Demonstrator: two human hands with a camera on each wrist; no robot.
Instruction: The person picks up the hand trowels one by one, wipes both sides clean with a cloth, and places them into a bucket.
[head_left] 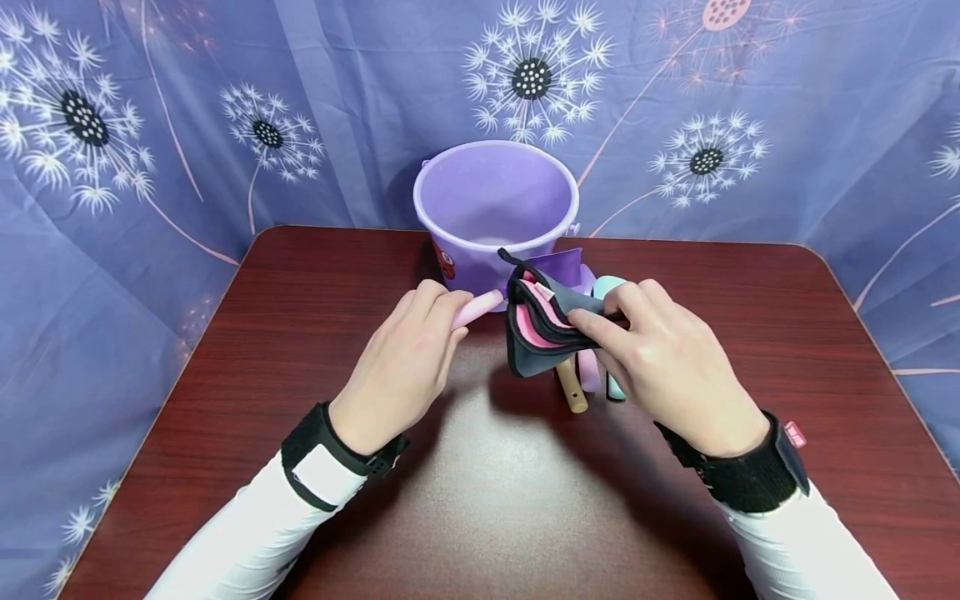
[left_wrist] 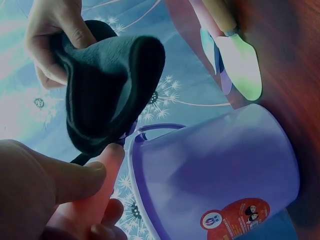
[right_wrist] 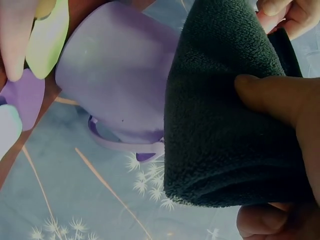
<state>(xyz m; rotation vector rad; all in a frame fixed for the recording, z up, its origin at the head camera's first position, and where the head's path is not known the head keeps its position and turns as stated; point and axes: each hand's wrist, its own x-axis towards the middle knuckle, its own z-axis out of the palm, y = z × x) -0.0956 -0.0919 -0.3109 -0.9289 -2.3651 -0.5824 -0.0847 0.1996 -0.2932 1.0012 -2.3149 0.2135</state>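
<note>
The step in hand seemed to be bringing a folded dark grey plush cloth with pink lining and black edging (head_left: 543, 321) to the far end of a smooth pink handle (head_left: 477, 309), both held above the dark red wood-grain table (head_left: 480, 500). The person's left hand (head_left: 405, 362) had its fingers curled round the handle; the right hand (head_left: 667, 362) pinched the cloth between thumb and fingers, its layers splayed at the loose end. The next move appeared to call for a steady handle and a careful hold on those layers.

An upright lilac plastic bucket (head_left: 468, 271) stood near the table's far edge, just left of that edge's middle. A tan wooden handle (head_left: 572, 385) lay nearer the front.

The head view showed the pink lining and a small white tag (head_left: 543, 291); the right wrist view showed only dark plush. The left wrist view revealed a lime-green blade (left_wrist: 241, 67) on the wooden handle and the printed figures on the bucket's red sticker (left_wrist: 237, 217). Whether cloth and handle touched, I cannot tell.
</note>
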